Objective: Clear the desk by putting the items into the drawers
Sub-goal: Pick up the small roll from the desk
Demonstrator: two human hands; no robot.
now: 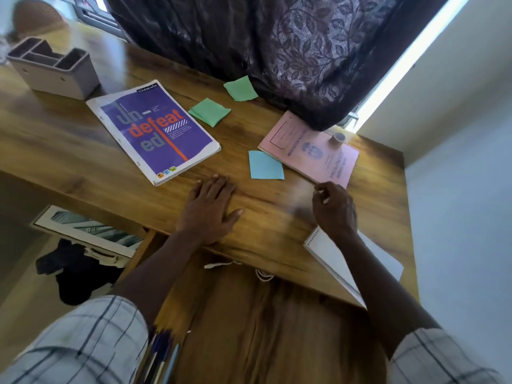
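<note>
I see left grip (210,207) flat on tabletop (69,128), fingers spread. Right grip (333,209) curled at pink record book (315,159) corner; too blurred to tell if it's pinching.

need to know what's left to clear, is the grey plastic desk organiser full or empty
Looks empty: the grey plastic desk organiser shows only bare compartments, though their bottoms are hidden.

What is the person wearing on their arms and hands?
Pale cloth sleeves with thin dark checks. The left sleeve and the right sleeve both stop well short of the wrists, so the forearms are bare. The left grip and right grip are bare hands with no gloves. No watch or bracelet shows at either wrist.
</note>
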